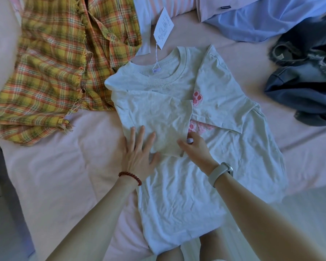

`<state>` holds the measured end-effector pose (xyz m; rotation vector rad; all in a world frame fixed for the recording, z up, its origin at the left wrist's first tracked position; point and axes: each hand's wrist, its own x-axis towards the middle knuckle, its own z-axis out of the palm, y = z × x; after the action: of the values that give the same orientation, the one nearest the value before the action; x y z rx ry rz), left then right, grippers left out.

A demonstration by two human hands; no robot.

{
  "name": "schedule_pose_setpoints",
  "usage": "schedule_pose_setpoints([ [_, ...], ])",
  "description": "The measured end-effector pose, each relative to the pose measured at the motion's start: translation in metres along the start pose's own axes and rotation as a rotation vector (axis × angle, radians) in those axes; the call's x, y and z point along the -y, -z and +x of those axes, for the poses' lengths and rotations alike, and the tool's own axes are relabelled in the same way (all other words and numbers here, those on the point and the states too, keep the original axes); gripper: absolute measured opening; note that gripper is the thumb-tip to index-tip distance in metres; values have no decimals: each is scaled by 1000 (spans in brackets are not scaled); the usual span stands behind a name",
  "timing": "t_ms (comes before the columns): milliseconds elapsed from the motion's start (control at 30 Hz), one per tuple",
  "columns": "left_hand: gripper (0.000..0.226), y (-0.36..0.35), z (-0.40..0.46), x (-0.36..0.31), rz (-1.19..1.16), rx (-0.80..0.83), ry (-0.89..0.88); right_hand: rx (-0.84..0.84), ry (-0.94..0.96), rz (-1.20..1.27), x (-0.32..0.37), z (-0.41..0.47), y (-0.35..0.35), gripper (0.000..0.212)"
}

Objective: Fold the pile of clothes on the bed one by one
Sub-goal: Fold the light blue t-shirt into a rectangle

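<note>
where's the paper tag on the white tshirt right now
In the head view the paper tag lies on the pink bed just above the white t-shirt's collar, tied to it by a string, right of the plaid shirt.

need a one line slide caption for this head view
Left hand presses flat on a pale t-shirt on the bed while the right hand pinches its folded-in sleeve.
</note>
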<state>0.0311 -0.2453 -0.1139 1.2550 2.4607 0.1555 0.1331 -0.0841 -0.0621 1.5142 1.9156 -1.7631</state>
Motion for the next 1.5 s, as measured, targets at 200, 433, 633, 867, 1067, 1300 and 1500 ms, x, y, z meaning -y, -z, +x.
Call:
schedule_pose_setpoints([
  [200,58,-8,-22,-13,23,-16,73,-108,-9,-199,-13,-6,3,11],
  [433,47,28,2,-12,-17,-124,50,-272,398,-651,-9,-1,34,35],
  [633,54,58,75,0,147,-176,-13,-2,574,-1124,24,60,62,55],
  [867,70,34,106,-37,186,-19,-24,112,910,-1237,61,120,83,35],
  [1067,79,12,115,-60,149,89,55,429,903,-1647,89,142,104,29],
  [1300,82,17,116,-62,167,204,97,271,1230,-1355,87,141,120,30],
  [1500,51,35,115,-61,128,80,74,174,902,-1392,88,140,91,37],
])
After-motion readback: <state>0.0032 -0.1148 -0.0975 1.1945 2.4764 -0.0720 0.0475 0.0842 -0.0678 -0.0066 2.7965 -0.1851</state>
